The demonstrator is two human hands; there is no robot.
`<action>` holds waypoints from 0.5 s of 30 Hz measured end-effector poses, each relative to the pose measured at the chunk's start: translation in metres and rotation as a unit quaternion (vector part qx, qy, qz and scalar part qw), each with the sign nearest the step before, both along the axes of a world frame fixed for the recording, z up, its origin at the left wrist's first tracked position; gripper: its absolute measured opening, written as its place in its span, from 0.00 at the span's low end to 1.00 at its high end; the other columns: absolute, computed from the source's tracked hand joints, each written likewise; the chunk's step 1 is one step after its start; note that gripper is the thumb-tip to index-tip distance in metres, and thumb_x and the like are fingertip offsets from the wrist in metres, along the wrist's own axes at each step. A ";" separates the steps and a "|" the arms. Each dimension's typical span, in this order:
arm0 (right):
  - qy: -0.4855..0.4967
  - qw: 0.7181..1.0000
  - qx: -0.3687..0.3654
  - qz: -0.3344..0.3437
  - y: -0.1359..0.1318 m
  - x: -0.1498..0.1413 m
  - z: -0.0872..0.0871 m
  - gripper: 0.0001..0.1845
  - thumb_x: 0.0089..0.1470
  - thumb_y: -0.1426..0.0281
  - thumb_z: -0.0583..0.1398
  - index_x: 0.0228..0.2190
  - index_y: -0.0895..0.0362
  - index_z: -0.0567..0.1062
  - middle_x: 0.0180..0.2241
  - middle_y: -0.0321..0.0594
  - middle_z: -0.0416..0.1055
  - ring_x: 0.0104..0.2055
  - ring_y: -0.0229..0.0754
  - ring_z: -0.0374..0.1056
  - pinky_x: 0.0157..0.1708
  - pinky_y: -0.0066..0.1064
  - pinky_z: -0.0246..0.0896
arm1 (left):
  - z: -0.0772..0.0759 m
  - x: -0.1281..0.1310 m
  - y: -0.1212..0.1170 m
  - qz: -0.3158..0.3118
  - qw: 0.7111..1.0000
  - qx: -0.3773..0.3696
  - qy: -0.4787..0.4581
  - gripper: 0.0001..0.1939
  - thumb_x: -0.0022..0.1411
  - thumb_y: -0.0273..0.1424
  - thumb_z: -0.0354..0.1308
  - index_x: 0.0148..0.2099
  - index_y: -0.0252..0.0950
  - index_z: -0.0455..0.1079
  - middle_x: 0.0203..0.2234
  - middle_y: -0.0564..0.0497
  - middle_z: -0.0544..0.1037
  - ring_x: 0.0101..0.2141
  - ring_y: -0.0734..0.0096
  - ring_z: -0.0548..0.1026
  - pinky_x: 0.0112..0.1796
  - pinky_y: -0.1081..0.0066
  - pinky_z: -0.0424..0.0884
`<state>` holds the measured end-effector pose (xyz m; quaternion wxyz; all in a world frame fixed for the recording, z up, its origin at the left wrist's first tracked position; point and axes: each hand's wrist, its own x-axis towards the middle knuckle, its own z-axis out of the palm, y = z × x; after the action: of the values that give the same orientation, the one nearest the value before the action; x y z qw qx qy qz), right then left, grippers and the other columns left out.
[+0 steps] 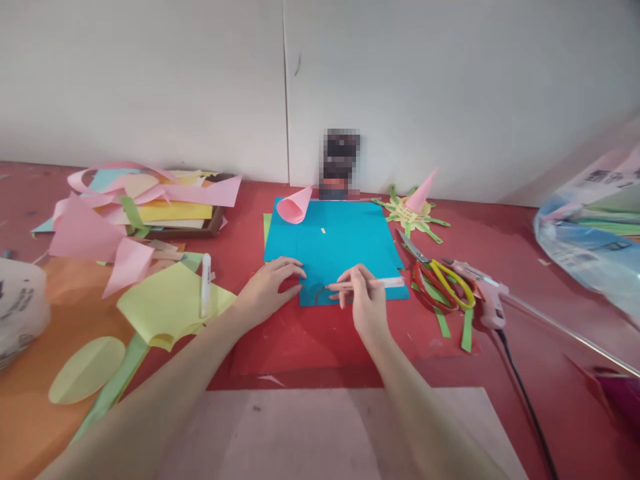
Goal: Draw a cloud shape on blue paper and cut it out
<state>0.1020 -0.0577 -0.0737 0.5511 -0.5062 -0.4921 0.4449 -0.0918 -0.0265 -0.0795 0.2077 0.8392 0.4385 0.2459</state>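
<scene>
My right hand point(365, 300) is closed around a pink pen point(345, 285), its tip touching a sheet of blue paper point(345, 247). A short dark curved line shows on the blue sheet just left of the tip. Flat on the sheet's left edge rests my left hand point(273, 288), fingers stretched out and holding nothing. A pink paper cone point(295, 205) lies on its side at the sheet's far left corner. Beyond the far right corner, another pink cone point(423, 192) stands on a yellow paper piece with green strips.
Scissors point(443, 280) with red and yellow handles and a pink glue gun point(483, 287) lie to the right, its cord running toward me. Paper scraps fill a brown tray point(200, 232) at left. A white marker point(205, 287) rests on pale yellow paper point(165, 303). A plastic bag point(575, 227) stands far right.
</scene>
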 end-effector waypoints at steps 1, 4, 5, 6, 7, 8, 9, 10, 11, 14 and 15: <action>0.008 1.000 -0.004 -0.009 -0.001 -0.001 0.002 0.17 0.56 0.59 0.50 0.23 0.55 0.66 0.09 0.27 0.55 0.18 0.39 0.68 0.24 0.31 0.69 | 0.001 0.000 0.000 0.003 1.000 -0.003 -0.001 0.10 0.61 0.34 0.50 0.43 0.39 0.68 0.48 0.47 0.70 0.49 0.65 0.67 0.50 0.60 0.63; 0.031 0.999 -0.013 -0.016 -0.002 -0.004 0.006 0.18 0.56 0.58 0.51 0.21 0.55 0.66 0.10 0.28 0.56 0.17 0.38 0.66 0.24 0.32 0.70 | 0.001 0.000 0.000 0.007 1.000 -0.012 -0.003 0.09 0.60 0.35 0.51 0.42 0.39 0.68 0.49 0.48 0.69 0.49 0.65 0.68 0.49 0.60 0.63; 0.034 0.999 -0.020 -0.011 -0.002 -0.005 0.006 0.18 0.56 0.58 0.52 0.21 0.55 0.66 0.10 0.28 0.56 0.16 0.37 0.65 0.23 0.32 0.70 | 0.001 0.000 0.000 0.008 1.000 -0.013 -0.003 0.10 0.60 0.35 0.52 0.42 0.39 0.68 0.49 0.48 0.69 0.49 0.64 0.67 0.49 0.59 0.63; 0.034 0.999 -0.027 -0.007 -0.002 -0.007 0.007 0.17 0.56 0.59 0.53 0.21 0.55 0.67 0.10 0.28 0.56 0.16 0.37 0.65 0.23 0.31 0.70 | 0.000 0.000 0.000 0.010 1.000 -0.015 -0.003 0.10 0.59 0.36 0.52 0.42 0.39 0.68 0.48 0.48 0.70 0.49 0.64 0.68 0.49 0.59 0.63; 0.031 0.999 -0.031 -0.004 -0.002 -0.008 0.007 0.16 0.56 0.59 0.54 0.22 0.55 0.66 0.11 0.28 0.57 0.16 0.36 0.65 0.22 0.31 0.70 | 0.000 0.000 0.000 0.013 1.000 -0.016 -0.003 0.10 0.59 0.36 0.53 0.42 0.40 0.68 0.48 0.48 0.70 0.48 0.64 0.68 0.49 0.59 0.63; 0.023 0.999 -0.033 -0.003 -0.002 -0.008 0.007 0.15 0.55 0.60 0.55 0.22 0.55 0.66 0.11 0.28 0.58 0.17 0.37 0.66 0.23 0.31 0.70 | -0.001 0.000 0.000 0.016 1.000 -0.018 -0.003 0.10 0.59 0.36 0.53 0.42 0.40 0.68 0.49 0.49 0.70 0.48 0.64 0.68 0.49 0.59 0.64; 0.014 0.999 -0.033 -0.003 -0.002 -0.009 0.007 0.15 0.55 0.60 0.56 0.21 0.54 0.65 0.11 0.28 0.58 0.19 0.38 0.68 0.24 0.31 0.70 | -0.001 0.000 0.000 0.019 1.000 -0.021 -0.002 0.09 0.59 0.35 0.53 0.42 0.40 0.68 0.49 0.49 0.70 0.48 0.65 0.68 0.49 0.60 0.64; 0.002 0.999 -0.032 -0.004 -0.001 -0.009 0.007 0.15 0.54 0.61 0.57 0.20 0.54 0.63 0.12 0.28 0.58 0.21 0.39 0.70 0.25 0.31 0.70 | -0.001 0.000 0.000 0.020 1.000 -0.024 0.000 0.09 0.59 0.35 0.53 0.42 0.41 0.68 0.49 0.50 0.69 0.49 0.65 0.67 0.49 0.60 0.64; -0.010 0.999 -0.032 -0.005 -0.001 -0.009 0.006 0.16 0.53 0.61 0.58 0.19 0.54 0.62 0.12 0.28 0.58 0.23 0.40 0.71 0.26 0.31 0.70 | -0.002 -0.001 0.000 0.020 0.999 -0.027 0.003 0.09 0.59 0.35 0.53 0.42 0.41 0.68 0.49 0.51 0.69 0.49 0.65 0.67 0.49 0.60 0.64; -0.037 0.999 -0.039 -0.004 0.000 -0.008 0.007 0.18 0.53 0.61 0.58 0.18 0.53 0.59 0.11 0.28 0.56 0.26 0.43 0.73 0.28 0.32 0.71 | -0.001 -0.001 0.000 0.013 0.999 -0.034 0.009 0.09 0.59 0.35 0.53 0.42 0.42 0.69 0.50 0.52 0.69 0.49 0.65 0.67 0.50 0.60 0.63; -0.041 0.998 -0.040 -0.001 0.000 -0.008 0.006 0.18 0.53 0.62 0.58 0.18 0.53 0.59 0.11 0.27 0.55 0.26 0.43 0.73 0.28 0.33 0.71 | 0.000 -0.001 0.001 0.009 0.999 -0.035 0.010 0.09 0.59 0.35 0.53 0.42 0.42 0.70 0.50 0.52 0.68 0.49 0.65 0.67 0.50 0.60 0.63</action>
<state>0.0944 -0.0581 -0.0672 0.5106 -0.5460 -0.4957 0.4422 -0.0930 -0.0258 -0.0798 0.2308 0.8297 0.4563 0.2237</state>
